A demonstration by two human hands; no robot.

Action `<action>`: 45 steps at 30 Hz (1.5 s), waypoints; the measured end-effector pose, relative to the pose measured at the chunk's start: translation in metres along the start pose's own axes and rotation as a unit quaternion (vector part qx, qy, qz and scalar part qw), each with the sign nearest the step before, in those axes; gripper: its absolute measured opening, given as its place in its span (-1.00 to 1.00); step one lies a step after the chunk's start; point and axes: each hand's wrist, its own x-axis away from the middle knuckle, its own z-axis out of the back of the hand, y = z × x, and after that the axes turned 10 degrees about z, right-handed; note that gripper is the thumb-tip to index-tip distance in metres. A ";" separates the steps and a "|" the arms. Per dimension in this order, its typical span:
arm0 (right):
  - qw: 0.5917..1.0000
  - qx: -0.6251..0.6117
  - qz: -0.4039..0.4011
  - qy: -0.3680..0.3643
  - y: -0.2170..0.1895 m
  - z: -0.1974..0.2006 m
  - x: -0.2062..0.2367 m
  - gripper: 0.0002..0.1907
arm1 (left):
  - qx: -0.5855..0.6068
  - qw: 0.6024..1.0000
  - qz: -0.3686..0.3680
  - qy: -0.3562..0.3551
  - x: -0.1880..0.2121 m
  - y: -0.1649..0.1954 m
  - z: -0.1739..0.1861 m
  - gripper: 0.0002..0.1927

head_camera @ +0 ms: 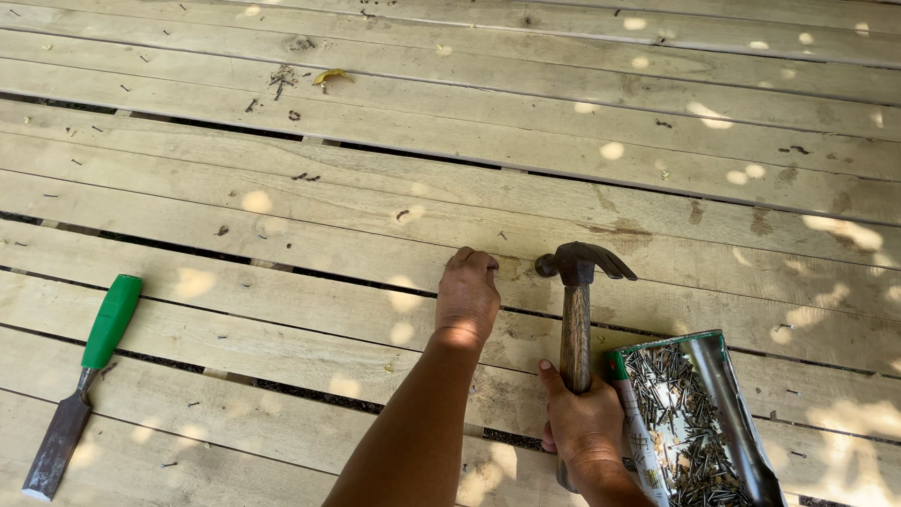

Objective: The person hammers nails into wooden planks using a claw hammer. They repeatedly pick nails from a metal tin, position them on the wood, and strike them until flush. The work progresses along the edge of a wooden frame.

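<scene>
The left hand [466, 299] pinches a nail upright on the plank deck [282, 202]; the right hand [584, 424] grips a claw hammer [575, 310], head poised at its three o'clock. Nail tin [699, 422] rightward; chisel [80, 380] at nine o'clock.

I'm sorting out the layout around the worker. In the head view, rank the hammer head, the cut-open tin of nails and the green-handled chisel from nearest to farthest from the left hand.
From the left hand:
1. Hammer head, just to its right.
2. Tin of nails, lower right, beside the right hand.
3. Green-handled chisel, far left on the planks.
</scene>
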 end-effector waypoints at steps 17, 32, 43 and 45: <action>1.000 -0.002 0.030 -0.001 0.004 -0.007 0.003 -0.56 | 0.029 0.998 0.059 -0.011 0.003 -0.004 -0.006 -0.96; 0.985 0.110 0.127 -0.032 0.005 -0.017 0.012 -0.56 | 0.044 0.998 0.036 0.010 -0.007 -0.019 -0.008 -0.96; 0.986 0.117 0.098 -0.063 -0.005 -0.014 0.021 -0.58 | 0.053 0.997 0.047 0.009 -0.007 -0.024 -0.012 -0.96; 0.981 0.166 0.064 -0.079 -0.010 -0.015 0.021 -0.66 | 0.046 0.998 0.043 0.009 -0.010 -0.023 -0.009 -0.95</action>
